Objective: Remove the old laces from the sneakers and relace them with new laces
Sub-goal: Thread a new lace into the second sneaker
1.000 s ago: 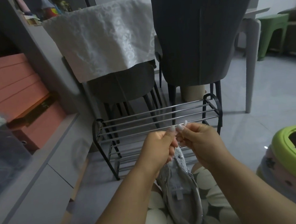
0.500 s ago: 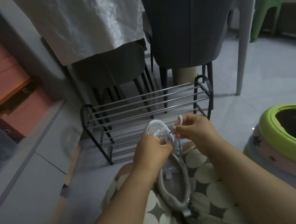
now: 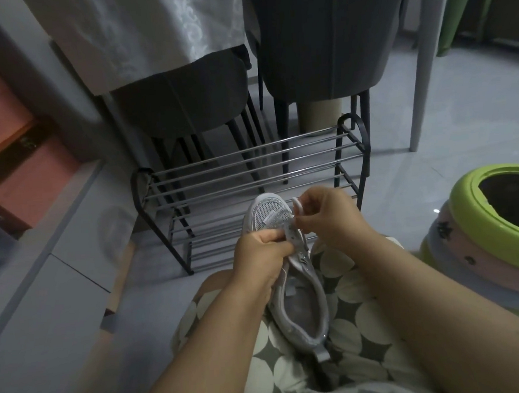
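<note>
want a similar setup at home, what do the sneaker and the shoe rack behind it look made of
Sneaker: looks like grey fabric with a perforated mesh toe and small glinting studs along the eyelet edge; matte apart from those sparkles.

Shoe rack: appears to be metal, with thin silvery rails that catch the light and curved black end frames, likely painted or coated. The dim light leaves the exact finish uncertain.

Nothing here can be read. The sneaker (image 3: 289,255) carries a small pale tag (image 3: 271,217) on its mesh toe and another inside (image 3: 289,291), both too blurred to tell whether they bear any print.
</note>
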